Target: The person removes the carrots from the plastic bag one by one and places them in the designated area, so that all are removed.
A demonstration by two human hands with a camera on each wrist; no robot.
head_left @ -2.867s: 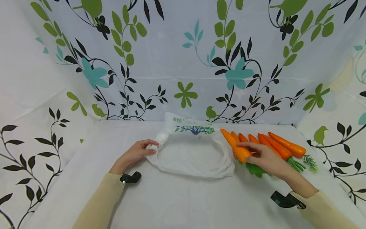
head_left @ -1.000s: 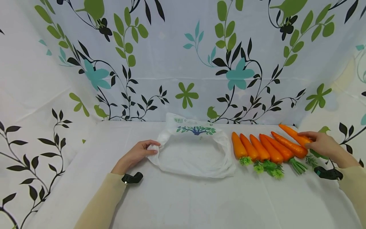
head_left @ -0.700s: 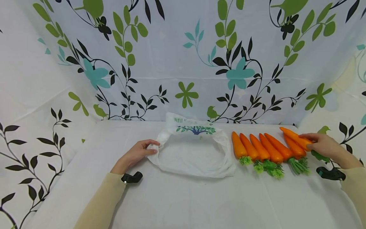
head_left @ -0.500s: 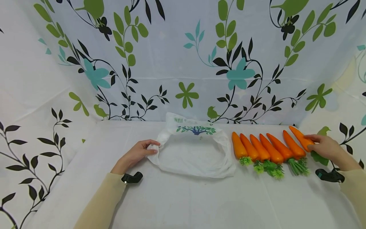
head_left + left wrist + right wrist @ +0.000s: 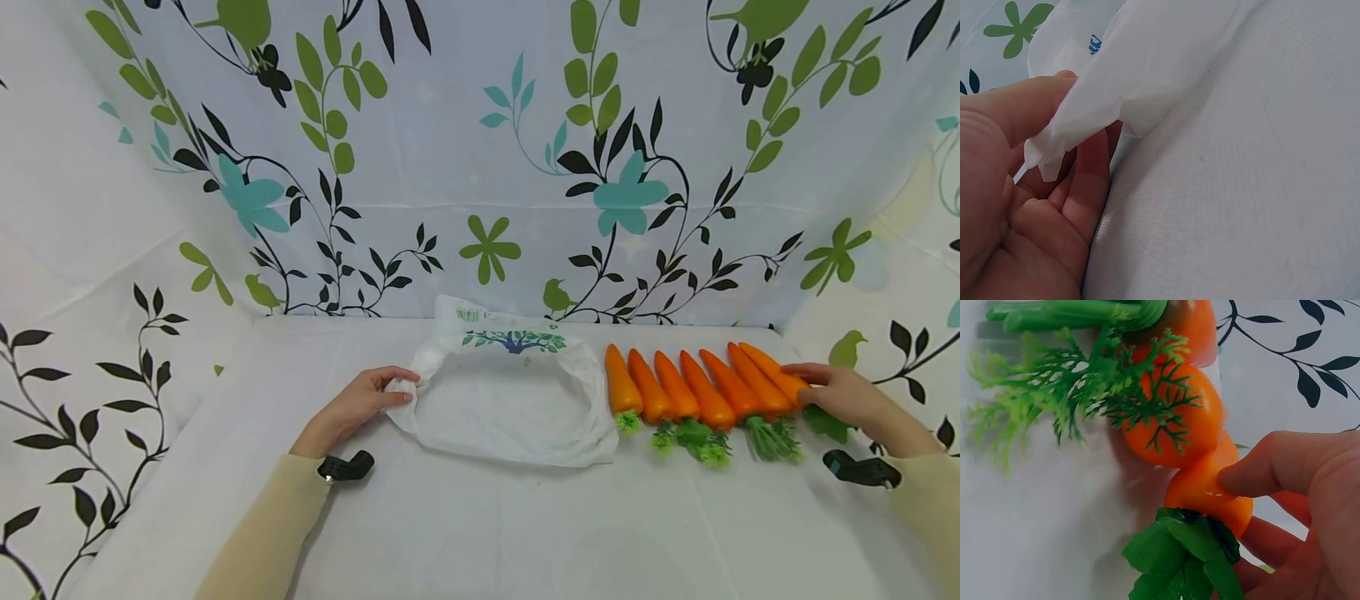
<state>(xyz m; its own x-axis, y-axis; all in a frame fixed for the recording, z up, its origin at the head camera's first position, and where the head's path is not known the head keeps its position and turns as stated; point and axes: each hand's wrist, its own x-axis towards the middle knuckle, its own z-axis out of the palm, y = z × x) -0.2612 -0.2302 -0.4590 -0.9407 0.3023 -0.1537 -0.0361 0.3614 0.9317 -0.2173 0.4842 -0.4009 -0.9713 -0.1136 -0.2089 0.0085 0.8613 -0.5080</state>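
My left hand (image 5: 360, 402) pinches the left edge of a white plastic bag (image 5: 491, 452), which lies with its wide mouth toward me. In the left wrist view a gathered corner of the bag (image 5: 1110, 94) sits between thumb and fingers. At the right end of a row of glossy orange carrots (image 5: 678, 387), my right hand (image 5: 855, 398) grips the thick end of the outermost carrot (image 5: 767, 368). Seen from the right wrist, thumb and fingers lie on either side of that carrot (image 5: 1204, 490), its broad green leaves (image 5: 1179, 550) hanging below. It lies against its neighbour (image 5: 1188, 419).
The carrots lie side by side to the right of the bag, tips away from me and green tops toward me; the leftmost carrot (image 5: 621, 383) is close beside the bag. A white cloth covers the table (image 5: 487, 533). A leaf-patterned curtain (image 5: 420, 167) hangs behind.
My right hand carried a carrot from beside the bag to the row's right end, then drew it left against the others. The row has shifted slightly left. My left hand stayed on the bag.
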